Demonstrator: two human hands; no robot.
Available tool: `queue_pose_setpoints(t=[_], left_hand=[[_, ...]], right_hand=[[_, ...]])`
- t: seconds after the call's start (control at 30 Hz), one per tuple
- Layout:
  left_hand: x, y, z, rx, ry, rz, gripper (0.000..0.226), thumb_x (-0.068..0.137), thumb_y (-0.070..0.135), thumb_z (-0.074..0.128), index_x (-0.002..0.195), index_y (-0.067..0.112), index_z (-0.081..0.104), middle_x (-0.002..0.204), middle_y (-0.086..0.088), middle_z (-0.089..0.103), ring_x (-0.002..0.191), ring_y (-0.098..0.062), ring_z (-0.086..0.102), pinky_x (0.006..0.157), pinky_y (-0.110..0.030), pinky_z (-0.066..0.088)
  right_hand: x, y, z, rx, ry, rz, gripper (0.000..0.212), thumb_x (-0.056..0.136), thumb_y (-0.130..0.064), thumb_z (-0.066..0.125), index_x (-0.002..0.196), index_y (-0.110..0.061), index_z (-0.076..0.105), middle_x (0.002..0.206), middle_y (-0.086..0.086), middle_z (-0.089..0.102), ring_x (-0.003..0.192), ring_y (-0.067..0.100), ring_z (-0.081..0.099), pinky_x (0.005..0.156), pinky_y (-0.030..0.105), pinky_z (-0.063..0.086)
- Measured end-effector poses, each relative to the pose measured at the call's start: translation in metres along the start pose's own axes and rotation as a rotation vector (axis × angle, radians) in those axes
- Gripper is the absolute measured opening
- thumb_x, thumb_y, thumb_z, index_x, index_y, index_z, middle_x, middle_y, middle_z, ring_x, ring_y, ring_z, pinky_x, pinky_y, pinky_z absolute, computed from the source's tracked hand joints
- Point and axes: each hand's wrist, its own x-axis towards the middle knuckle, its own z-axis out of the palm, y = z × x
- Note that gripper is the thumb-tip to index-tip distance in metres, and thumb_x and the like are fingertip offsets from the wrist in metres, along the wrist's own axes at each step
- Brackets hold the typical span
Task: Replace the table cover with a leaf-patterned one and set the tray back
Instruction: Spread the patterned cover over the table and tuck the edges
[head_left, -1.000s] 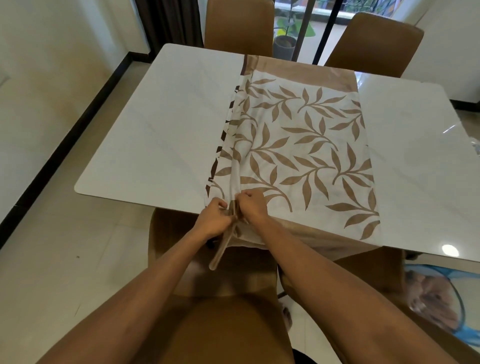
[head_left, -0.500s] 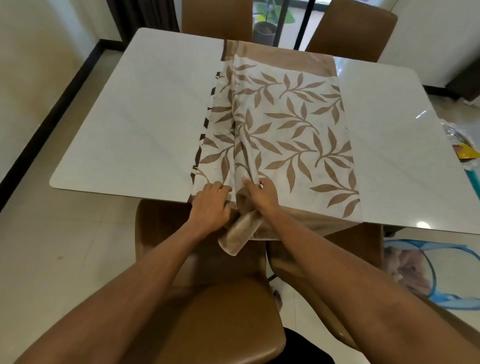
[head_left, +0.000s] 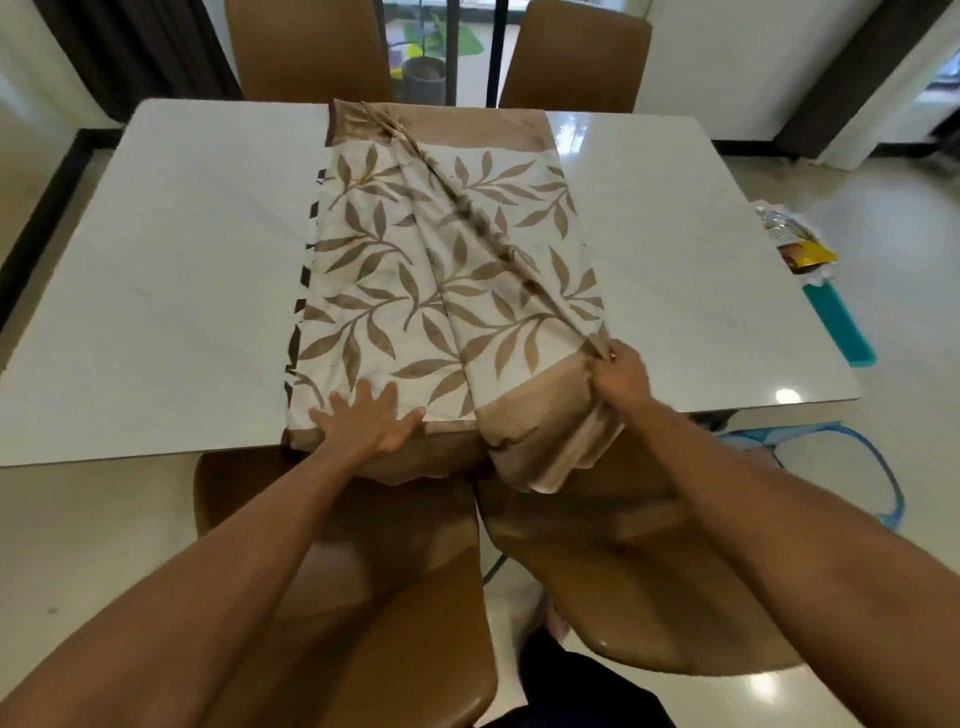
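A cream leaf-patterned table cover with tan borders lies partly folded down the middle of the white marble table. My left hand presses flat with spread fingers on the cover's near edge. My right hand grips a gathered fold of the cover at its near right side, and a raised crease runs from it to the far edge. The cover's tan end hangs over the table's front. No tray is in view.
Two brown chairs stand just in front of me under the table's near edge, and two more at the far side. A teal and yellow item lies on the floor at right, with a blue-rimmed basket nearby.
My hands have separated: the right one has pulled a layer of the cover to the right, opening the fold wider, while the left one has flattened onto the near edge.
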Motion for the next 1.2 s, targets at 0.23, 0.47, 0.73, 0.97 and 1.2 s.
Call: queue_pose_setpoints(t=[0.23, 0.47, 0.73, 0.97, 1.2], left_hand=[[0.037, 0.083, -0.003, 0.041, 0.182, 0.143, 0.078, 0.093, 0.059, 0.05, 0.158, 0.031, 0.016, 0.167, -0.004, 0.003, 0.153, -0.034, -0.003, 0.119, -0.063, 0.011], [0.093, 0.153, 0.0, -0.075, -0.001, 0.083, 0.09, 0.09, 0.078, 0.028, 0.159, 0.03, -0.005, 0.167, -0.004, -0.006, 0.153, -0.033, -0.008, 0.121, -0.06, 0.002], [0.09, 0.178, -0.01, -0.035, 0.005, -0.054, 0.097, 0.083, 0.087, 0.022, 0.157, 0.034, -0.009, 0.166, -0.015, 0.0, 0.153, -0.037, 0.001, 0.121, -0.058, 0.004], [0.091, 0.221, -0.011, -0.026, 0.297, 0.029, 0.076, 0.092, 0.06, 0.051, 0.153, 0.019, 0.032, 0.16, -0.013, 0.028, 0.148, -0.037, 0.022, 0.114, -0.06, 0.027], [0.133, 0.229, -0.012, 0.042, 0.29, 0.149, 0.065, 0.1, 0.054, 0.036, 0.157, 0.026, 0.023, 0.167, -0.005, 0.014, 0.153, -0.033, 0.005, 0.12, -0.06, 0.015]], right_hand=[[0.045, 0.036, -0.057, -0.154, -0.001, -0.152, 0.013, 0.1, -0.031, 0.054, 0.096, -0.023, 0.064, 0.092, -0.002, 0.063, 0.087, 0.023, 0.06, 0.075, 0.029, 0.04], [0.099, 0.076, -0.098, -0.239, 0.143, -0.153, 0.024, 0.099, -0.025, 0.047, 0.108, -0.027, 0.069, 0.103, 0.007, 0.072, 0.094, 0.033, 0.066, 0.078, 0.035, 0.049], [0.148, 0.156, -0.19, -0.224, 0.29, 0.264, 0.04, 0.097, -0.033, 0.048, 0.135, -0.022, 0.053, 0.135, 0.014, 0.057, 0.124, 0.037, 0.051, 0.103, 0.052, 0.038], [0.144, 0.113, -0.112, -0.318, 0.211, -0.271, 0.043, 0.096, -0.044, 0.051, 0.13, -0.018, 0.06, 0.136, 0.009, 0.057, 0.127, 0.031, 0.052, 0.107, 0.047, 0.042], [0.171, 0.039, -0.023, -0.443, -0.065, -0.448, 0.06, 0.095, -0.06, 0.049, 0.146, -0.029, 0.046, 0.157, 0.008, 0.04, 0.145, 0.03, 0.033, 0.118, 0.053, 0.021]])
